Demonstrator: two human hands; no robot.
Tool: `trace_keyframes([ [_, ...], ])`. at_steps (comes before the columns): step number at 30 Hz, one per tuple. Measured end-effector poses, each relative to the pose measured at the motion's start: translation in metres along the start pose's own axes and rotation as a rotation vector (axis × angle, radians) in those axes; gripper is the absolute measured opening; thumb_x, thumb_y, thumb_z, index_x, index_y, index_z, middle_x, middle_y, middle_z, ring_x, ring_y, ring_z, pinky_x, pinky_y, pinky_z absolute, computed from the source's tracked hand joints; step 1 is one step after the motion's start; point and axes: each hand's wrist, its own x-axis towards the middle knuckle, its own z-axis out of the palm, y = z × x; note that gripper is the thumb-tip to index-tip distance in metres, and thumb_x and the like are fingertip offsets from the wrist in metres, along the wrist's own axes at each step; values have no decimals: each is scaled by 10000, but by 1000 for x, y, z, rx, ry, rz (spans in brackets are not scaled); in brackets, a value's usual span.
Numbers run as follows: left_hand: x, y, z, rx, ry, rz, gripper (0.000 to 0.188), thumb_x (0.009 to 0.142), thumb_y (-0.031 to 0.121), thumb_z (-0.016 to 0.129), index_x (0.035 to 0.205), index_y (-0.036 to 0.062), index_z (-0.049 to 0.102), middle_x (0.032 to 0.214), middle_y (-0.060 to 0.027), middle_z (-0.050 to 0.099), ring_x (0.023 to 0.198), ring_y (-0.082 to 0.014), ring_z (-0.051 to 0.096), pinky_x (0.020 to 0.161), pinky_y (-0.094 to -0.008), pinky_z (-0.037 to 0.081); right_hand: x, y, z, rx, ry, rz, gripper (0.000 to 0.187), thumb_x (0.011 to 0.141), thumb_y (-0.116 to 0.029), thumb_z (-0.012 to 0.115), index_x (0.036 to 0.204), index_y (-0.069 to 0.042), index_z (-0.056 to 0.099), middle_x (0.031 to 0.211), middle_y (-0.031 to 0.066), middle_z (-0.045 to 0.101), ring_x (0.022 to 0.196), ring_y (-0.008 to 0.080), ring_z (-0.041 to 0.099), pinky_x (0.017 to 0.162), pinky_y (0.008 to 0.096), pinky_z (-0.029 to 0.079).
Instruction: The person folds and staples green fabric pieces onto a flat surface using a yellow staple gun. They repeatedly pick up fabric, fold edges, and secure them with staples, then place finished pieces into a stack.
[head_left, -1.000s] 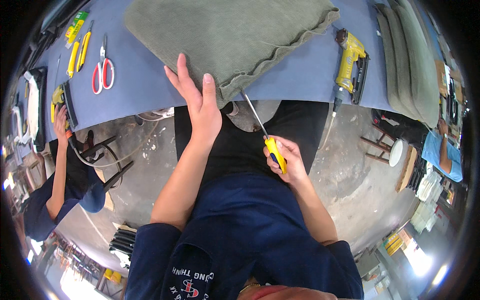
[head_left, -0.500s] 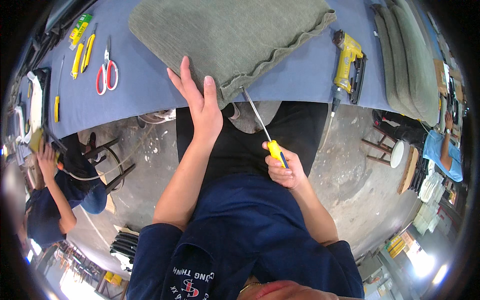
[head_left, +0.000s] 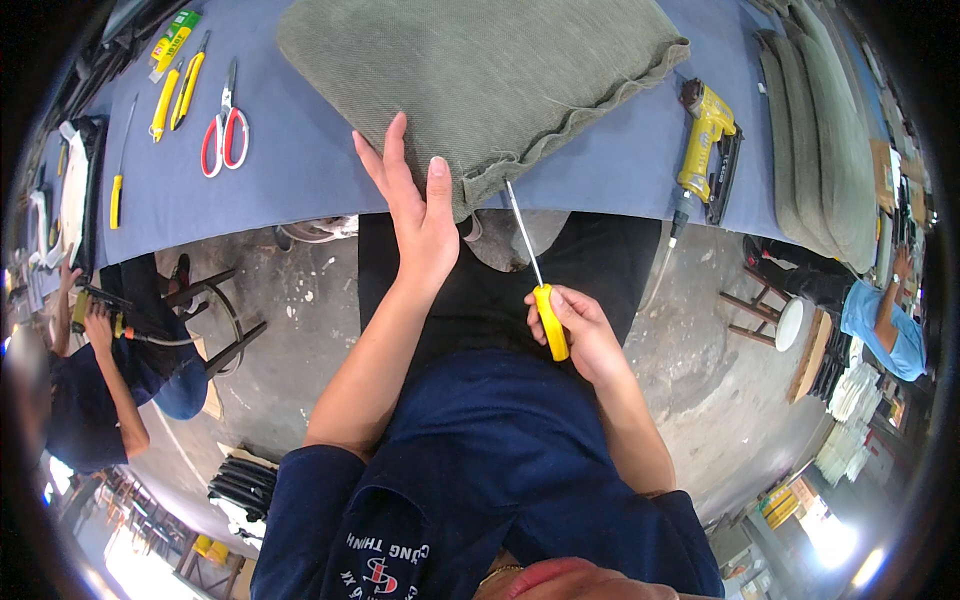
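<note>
Blue-grey table (head_left: 310,165): its top is spanning the upper half of the view, its near edge curving across above the person's lap.

Grey-green padded piece (head_left: 470,80): lying on the table at top centre, running out past the upper border. Its near corner is reaching the table's near edge. Folded fabric is puckering along the right-hand side, with loose threads showing.

Grey-green stack (head_left: 822,140): similar padded pieces, resting at the right end of the table, well apart from the centre one.

Yellow nail gun (head_left: 705,140): lying between the centre piece and the stack, a hose hanging from it over the edge.

Left hand (head_left: 418,220): spreading wide, fingers bearing on the padded piece's near left side, thumb lying close to the corner. Pressure: cannot tell.

Right hand (head_left: 585,328): closing narrowly around the yellow handle of a long-shafted tool (head_left: 552,325), over the lap. The shaft is slanting up and leftward; its tip is meeting the puckered edge near the corner. Whether it is entering the fabric, cannot tell.

Red-and-white scissors (head_left: 228,108): lying left of the padded piece, blades pointing away.

Two yellow-handled tools (head_left: 188,90): lying side by side, left of the scissors.

Green-and-yellow packet (head_left: 176,42): resting just beyond them.
</note>
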Motion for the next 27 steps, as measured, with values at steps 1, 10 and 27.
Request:
trace_keyframes([
  [1,0,1,0,-3,3,4,634,1133,311,539,1662,44,311,1772,-295,-68,1659,-377,-150,1309,-529,36,-1,-3,5,-93,53,-59,293,1093,-269,653,1183,9,676,946,53,705,803,138,651,747,300,534],
  [10,2,1,0,3,12,-17,631,1127,323,540,1654,43,336,1764,-308,-94,1665,-393,-87,1312,-537,71,5,11,-1,-43,128,-171,215,1008,-143,760,1135,22,710,942,63,706,764,124,653,678,285,526],
  [27,-1,2,2,72,16,-4,605,1136,333,499,1647,47,350,1772,-291,-23,1666,-391,-52,1315,-526,66,33,39,-29,419,-356,-16,491,1069,-412,636,1196,61,656,910,108,644,748,229,639,691,356,521],
])
